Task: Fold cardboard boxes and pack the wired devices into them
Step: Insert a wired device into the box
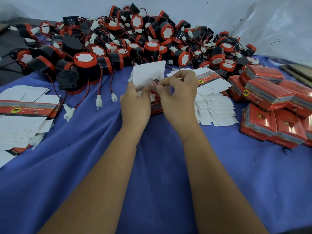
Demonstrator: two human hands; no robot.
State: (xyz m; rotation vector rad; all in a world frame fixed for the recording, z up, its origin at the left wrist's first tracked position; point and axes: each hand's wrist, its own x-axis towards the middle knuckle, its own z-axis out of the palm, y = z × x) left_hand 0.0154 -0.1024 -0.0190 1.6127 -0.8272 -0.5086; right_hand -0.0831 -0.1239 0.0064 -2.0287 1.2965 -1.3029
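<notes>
Pinching red-black wire (pixel 156 81), right hand (pixel 179 97); left hand (pixel 135 103) grips box (pixel 148 73).

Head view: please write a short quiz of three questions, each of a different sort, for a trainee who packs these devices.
1. True or false: the upper flap of the box in the hands is already closed.
2. Where do the finished red boxes lie? A) on the person's right B) on the person's left C) behind the device pile
3. Fill in: the right hand pinches the red and black ____ at the box opening.

Key
1. False: the flap stands up, open, and the left hand holds the box.
2. A
3. wire
</notes>
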